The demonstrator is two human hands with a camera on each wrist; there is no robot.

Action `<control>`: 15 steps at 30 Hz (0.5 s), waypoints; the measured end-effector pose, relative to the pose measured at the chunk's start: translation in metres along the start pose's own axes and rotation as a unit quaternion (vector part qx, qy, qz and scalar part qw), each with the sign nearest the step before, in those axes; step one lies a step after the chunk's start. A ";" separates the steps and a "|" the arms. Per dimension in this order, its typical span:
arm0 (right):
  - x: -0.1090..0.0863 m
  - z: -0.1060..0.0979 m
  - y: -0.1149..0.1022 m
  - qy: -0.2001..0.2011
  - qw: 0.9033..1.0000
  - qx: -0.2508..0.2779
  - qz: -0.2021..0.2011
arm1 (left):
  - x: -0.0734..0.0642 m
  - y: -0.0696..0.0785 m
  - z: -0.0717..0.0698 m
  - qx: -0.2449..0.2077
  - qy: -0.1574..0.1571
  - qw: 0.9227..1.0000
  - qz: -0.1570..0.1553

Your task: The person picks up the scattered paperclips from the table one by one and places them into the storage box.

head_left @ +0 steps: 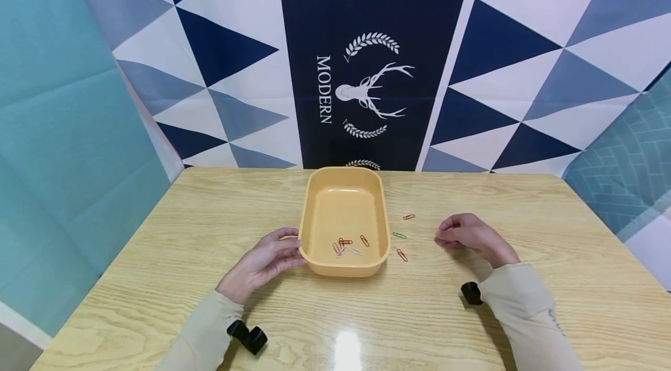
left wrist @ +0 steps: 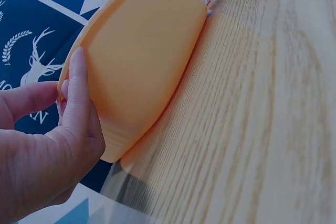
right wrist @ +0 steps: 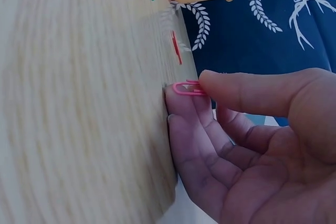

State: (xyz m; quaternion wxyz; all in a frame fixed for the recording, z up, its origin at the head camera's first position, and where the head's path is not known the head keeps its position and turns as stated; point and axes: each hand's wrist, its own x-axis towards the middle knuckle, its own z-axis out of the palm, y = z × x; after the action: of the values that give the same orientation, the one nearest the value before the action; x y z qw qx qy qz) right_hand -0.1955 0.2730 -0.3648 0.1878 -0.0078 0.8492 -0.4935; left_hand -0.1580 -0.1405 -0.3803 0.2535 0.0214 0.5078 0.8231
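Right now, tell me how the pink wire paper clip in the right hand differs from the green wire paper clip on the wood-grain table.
The pink wire paper clip is pinched in the right hand; the green wire paper clip lies on the wood-grain table. The pink clip is farther from the rectangular orange tray; the green clip is close beside it. Both are looped clips, outside the tray.

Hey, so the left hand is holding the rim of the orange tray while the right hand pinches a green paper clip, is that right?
Not quite: the right wrist view shows the right hand pinching a pink paper clip, not a green one. The left hand is holding the rim of the orange tray, as you said.
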 end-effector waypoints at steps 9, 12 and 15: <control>-0.006 -0.010 0.001 0.005 0.999 0.044 -0.008 | 0.000 0.001 0.001 0.001 0.000 1.000 0.001; -0.008 -0.014 0.000 0.005 0.998 0.060 -0.008 | 0.000 0.001 0.001 0.002 0.001 1.000 0.001; -0.011 -0.016 -0.004 0.008 0.998 0.063 -0.006 | -0.001 0.000 0.001 0.001 0.002 1.000 0.000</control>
State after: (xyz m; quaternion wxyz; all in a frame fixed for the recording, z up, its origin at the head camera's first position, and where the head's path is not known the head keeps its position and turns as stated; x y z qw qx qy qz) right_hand -0.1915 0.2869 -0.3509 0.1780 0.0026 0.8180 -0.5470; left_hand -0.1572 -0.1400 -0.3791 0.2524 0.0203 0.5094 0.8225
